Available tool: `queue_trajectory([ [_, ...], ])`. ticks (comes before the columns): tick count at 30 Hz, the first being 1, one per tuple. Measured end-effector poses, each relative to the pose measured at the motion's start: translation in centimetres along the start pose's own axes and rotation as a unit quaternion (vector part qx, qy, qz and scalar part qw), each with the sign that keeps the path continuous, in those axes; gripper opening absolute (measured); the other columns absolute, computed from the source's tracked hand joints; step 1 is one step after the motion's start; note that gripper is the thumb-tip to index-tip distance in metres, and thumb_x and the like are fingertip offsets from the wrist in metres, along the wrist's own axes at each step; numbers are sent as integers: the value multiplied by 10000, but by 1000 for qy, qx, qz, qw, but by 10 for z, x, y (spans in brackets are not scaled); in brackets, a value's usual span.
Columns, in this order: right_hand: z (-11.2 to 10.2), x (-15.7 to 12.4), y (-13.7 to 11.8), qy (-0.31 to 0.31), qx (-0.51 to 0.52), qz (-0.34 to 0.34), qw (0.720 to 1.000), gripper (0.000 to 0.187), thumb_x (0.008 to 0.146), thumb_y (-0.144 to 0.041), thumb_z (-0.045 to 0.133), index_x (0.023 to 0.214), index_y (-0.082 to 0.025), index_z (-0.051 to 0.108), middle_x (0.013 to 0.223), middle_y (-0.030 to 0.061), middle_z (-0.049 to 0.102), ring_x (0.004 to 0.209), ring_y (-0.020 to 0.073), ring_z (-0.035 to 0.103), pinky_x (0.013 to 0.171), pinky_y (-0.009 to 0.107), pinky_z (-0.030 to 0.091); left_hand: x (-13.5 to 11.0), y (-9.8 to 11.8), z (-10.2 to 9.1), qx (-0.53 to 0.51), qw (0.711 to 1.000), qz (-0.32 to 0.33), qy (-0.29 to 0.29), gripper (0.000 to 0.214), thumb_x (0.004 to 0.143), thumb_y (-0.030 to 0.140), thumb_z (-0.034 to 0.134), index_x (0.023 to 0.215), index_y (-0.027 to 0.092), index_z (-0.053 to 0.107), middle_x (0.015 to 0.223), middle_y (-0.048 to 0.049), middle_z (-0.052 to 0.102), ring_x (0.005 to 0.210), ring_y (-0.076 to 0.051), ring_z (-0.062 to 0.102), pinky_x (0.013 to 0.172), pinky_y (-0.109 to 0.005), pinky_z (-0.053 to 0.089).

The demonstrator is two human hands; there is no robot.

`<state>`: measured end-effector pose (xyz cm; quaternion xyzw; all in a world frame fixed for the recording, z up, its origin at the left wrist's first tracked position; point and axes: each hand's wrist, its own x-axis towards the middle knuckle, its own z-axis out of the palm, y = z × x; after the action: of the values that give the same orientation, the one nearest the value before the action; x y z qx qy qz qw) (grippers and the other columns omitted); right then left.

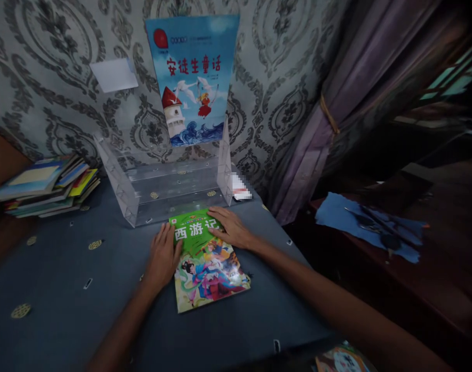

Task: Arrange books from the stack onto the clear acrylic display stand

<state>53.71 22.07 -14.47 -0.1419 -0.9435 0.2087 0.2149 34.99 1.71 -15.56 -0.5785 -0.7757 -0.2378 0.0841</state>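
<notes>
A green storybook [205, 258] with white Chinese characters and colourful painted figures lies face up on the cloth-covered table. My left hand [162, 253] is against its upper left edge, fingers along the side and thumb over the cover. On the upper right corner is my right hand [230, 230], its fingers at the edge and thumb across the cover. Whatever the fingertips do beneath the edges is hidden. Just behind the book stands a clear tiered plastic rack [176, 183]. A blue storybook [195, 77] with a red-roofed tower on its cover stands upright at the rack's back.
A stack of books [50, 186] is on the left of the table [61, 289]. A white item [240, 187], partly blurred, lies right of the rack. To the right are a purple curtain [309, 150] and a blue cloth [367, 227] with dark tools. Another colourful cover [340, 359] shows at bottom right.
</notes>
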Motion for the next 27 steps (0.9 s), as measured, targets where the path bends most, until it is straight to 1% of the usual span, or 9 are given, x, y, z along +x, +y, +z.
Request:
queue_trajectory([
  [4,2,1,12,29,66,-10,997,498,954,-409,573,1393,-174,570,1430,177,579,1340,306,530,1126,543,416,-1,-3,0,-3,1000,5,-2,475,1021,363,376,1411,112,483,1481,-209,530,1440,-313,433,1137,-546,409],
  [7,3,1,17,37,108,-15,993,457,962,-375,553,1384,-201,579,1406,154,601,1324,291,544,1118,536,425,0,-4,-3,10,1000,14,-3,470,1015,369,390,1402,125,493,1467,-192,549,1435,-300,442,1149,-526,405],
  [10,2,2,21,39,145,-22,988,433,981,-352,510,1382,-200,576,1406,149,604,1324,278,543,1126,531,421,4,2,-11,58,998,19,-15,433,1004,340,407,1364,132,529,1455,-193,559,1440,-323,428,1136,-559,405],
  [13,3,2,24,43,180,-15,983,418,988,-317,479,1383,-217,570,1411,126,606,1328,254,542,1140,512,413,15,18,-18,102,992,46,-53,377,1002,268,389,1305,142,575,1448,-195,563,1427,-337,442,1124,-591,396],
  [15,3,2,26,43,201,-6,979,422,994,-298,452,1395,-224,557,1418,112,603,1327,237,544,1145,499,410,24,34,-18,101,989,76,-82,363,1003,264,403,1293,141,583,1442,-187,571,1402,-321,476,1137,-566,390],
  [19,3,3,29,43,226,4,973,426,1006,-295,417,1401,-213,554,1424,107,600,1329,225,545,1154,489,401,45,66,-6,70,981,128,-129,409,1010,305,444,1362,118,535,1473,-178,545,1417,-292,459,1173,-507,365],
  [21,3,3,28,47,230,6,972,420,1019,-317,400,1393,-223,564,1417,96,609,1327,219,548,1155,480,403,52,79,0,59,976,147,-148,435,1018,327,439,1391,116,510,1489,-181,527,1429,-281,445,1189,-499,344],
  [24,1,3,26,46,231,4,972,430,1040,-362,364,1398,-234,565,1405,88,619,1316,212,557,1151,465,411,56,89,5,51,974,158,-155,473,1022,389,437,1410,124,492,1513,-190,497,1448,-283,419,1211,-532,294],
  [27,1,3,24,42,220,0,975,453,1049,-382,338,1408,-213,556,1413,103,612,1326,217,547,1153,463,405,55,93,5,49,974,157,-155,492,1020,419,441,1407,121,496,1522,-192,485,1463,-294,392,1220,-545,264],
])
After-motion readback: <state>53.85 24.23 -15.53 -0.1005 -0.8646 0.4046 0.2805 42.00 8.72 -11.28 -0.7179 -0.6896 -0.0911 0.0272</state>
